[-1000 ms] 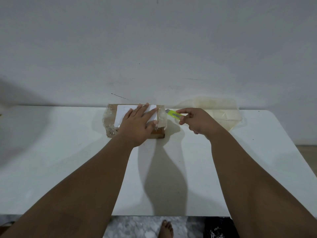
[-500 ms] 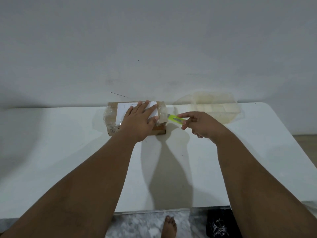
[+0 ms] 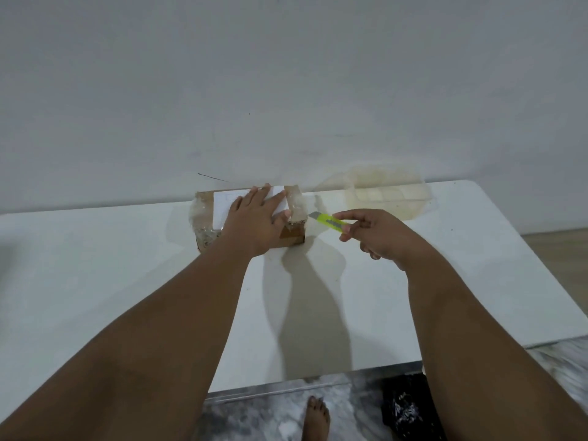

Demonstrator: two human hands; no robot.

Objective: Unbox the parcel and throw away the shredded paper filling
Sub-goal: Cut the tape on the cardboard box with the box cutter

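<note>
A small brown cardboard parcel [image 3: 206, 218], wrapped in clear tape and bearing a white label, lies at the far side of the white table [image 3: 95, 281] against the wall. My left hand [image 3: 254, 221] rests flat on its top, fingers spread over the label. My right hand [image 3: 378, 237] pinches a yellow-green utility knife [image 3: 329, 222] just right of the parcel. The knife's tip points at the parcel's right end, close to the taped edge. No shredded paper shows.
A clear plastic container [image 3: 385, 194] stands at the back right of the table by the wall. Below the table's near edge lie a marbled floor, a bare foot [image 3: 315, 418] and a black bag [image 3: 404, 405].
My right hand with the knife has drawn back toward me along the parcel's right end. The left hand has stayed on the parcel. The camera has tilted a little.
</note>
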